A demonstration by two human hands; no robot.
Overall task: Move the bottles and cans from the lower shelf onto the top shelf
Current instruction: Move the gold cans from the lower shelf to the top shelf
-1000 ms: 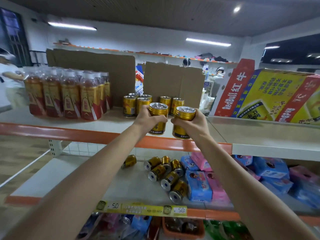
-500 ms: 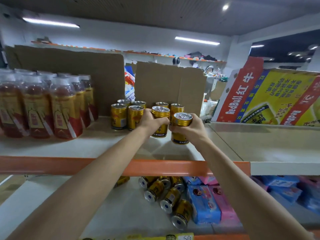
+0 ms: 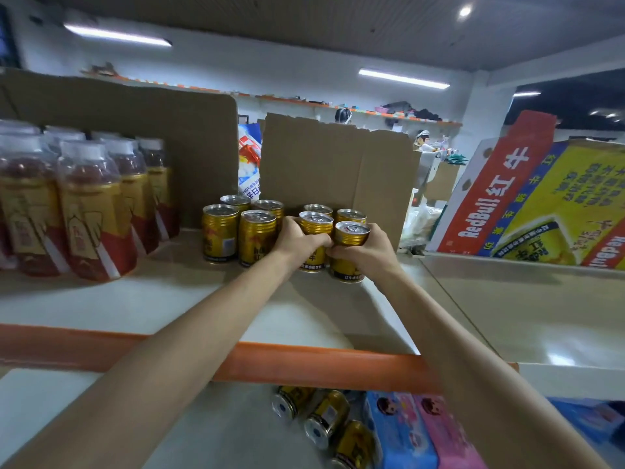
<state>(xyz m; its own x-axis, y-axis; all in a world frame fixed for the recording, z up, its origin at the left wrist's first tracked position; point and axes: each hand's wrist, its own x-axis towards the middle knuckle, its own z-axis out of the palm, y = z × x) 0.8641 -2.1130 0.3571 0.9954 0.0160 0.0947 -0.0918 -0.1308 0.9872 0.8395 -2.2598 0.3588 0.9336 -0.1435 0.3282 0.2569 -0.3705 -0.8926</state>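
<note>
Both bare forearms stretch forward across the orange front edge of the top shelf (image 3: 304, 363), converging near its middle. The left hand (image 3: 297, 240) wraps the left gold can (image 3: 316, 225). The right hand (image 3: 367, 252) wraps the right gold can (image 3: 351, 233), and the two hands touch between the cans.

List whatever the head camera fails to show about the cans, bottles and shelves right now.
Head view:
1. Gold metal cans lying on the white lower shelf: orange shelf edge hides the far ones, the bottom frame edge cuts the nearest; no count.
2. Two upright gold cans: left hand and right hand cover their labels.
3. Clear plastic bottles of red drink: left frame edge cuts the row.
4. Label print: blurred.
</note>
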